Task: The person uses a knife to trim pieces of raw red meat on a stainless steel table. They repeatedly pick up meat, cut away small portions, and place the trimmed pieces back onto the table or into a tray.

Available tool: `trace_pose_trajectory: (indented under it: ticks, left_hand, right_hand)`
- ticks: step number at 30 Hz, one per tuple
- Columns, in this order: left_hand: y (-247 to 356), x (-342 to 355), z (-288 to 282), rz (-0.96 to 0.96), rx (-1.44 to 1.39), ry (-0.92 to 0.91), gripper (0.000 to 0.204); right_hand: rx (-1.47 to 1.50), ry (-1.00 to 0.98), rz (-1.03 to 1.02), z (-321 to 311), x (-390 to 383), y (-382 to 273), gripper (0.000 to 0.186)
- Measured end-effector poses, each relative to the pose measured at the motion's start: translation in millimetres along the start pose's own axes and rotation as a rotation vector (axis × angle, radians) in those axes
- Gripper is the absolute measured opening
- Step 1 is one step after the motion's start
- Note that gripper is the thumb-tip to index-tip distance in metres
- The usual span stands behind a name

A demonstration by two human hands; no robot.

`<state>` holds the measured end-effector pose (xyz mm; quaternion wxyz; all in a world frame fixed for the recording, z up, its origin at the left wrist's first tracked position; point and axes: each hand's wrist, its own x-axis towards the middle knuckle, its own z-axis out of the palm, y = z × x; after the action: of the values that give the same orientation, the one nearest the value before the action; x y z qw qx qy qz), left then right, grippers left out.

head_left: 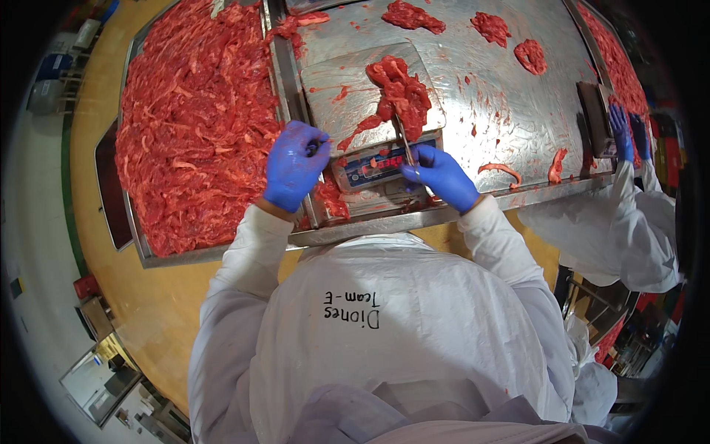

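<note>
My right hand point(442, 176), in a blue glove, grips a pair of slim metal tongs point(407, 151). Their tips touch the lower part of a red raw meat pile point(403, 89), which lies on the steel platform of a weighing scale point(336, 81). The scale's blue panel point(362, 172) has a lit red display beside my right fingers. My left hand point(294, 166), also gloved in blue, is curled above the metal divider left of the scale. Something dark shows between its thumb and fingers, too small to make out.
A large steel tray of meat strips point(200, 126) fills the left side. Meat portions point(490, 28) lie on the steel table point(532, 111) at the back, with scraps point(501, 174) near its front edge. At the right, a co-worker's gloved hands point(621, 133) are beside another meat tray.
</note>
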<state>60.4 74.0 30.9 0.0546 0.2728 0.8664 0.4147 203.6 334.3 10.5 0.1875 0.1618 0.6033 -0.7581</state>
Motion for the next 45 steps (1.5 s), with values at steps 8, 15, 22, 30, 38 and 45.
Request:
trace_pose_trajectory:
  ticks: [8,15,22,30,38,45]
  left_hand:
    - [-16.4,-12.7,-18.7,-0.123,0.135,-0.03,0.019]
    - [-45.4,-46.8,-2.1,0.228,0.203,-0.047,0.024]
    - [-33.7,-28.1,-42.5,-0.076,0.179,0.038,0.019]
    - [-19.0,-4.6,-17.6,-0.002,0.017,-0.008,0.02]
    - [-16.9,-14.9,-35.0,-0.211,-0.002,-0.059,0.015]
    - [36.8,35.6,29.1,0.361,0.107,-0.318,0.02]
  right_hand:
    - [-0.256,-0.1,-0.032,11.5,13.4,-16.0,0.023]
    - [-0.687,-0.171,-0.094,-47.1,-39.1,20.7,0.044]
    - [-0.942,-0.236,0.244,-94.3,-54.8,-1.5,0.049]
    - [0.428,-0.138,-0.286,-56.4,-26.2,-42.9,0.05]
    - [0.071,0.373,-0.375,-93.4,-43.1,-8.2,0.036]
    - [-0.149,0.079,-0.287,-18.0,25.2,-51.6,0.031]
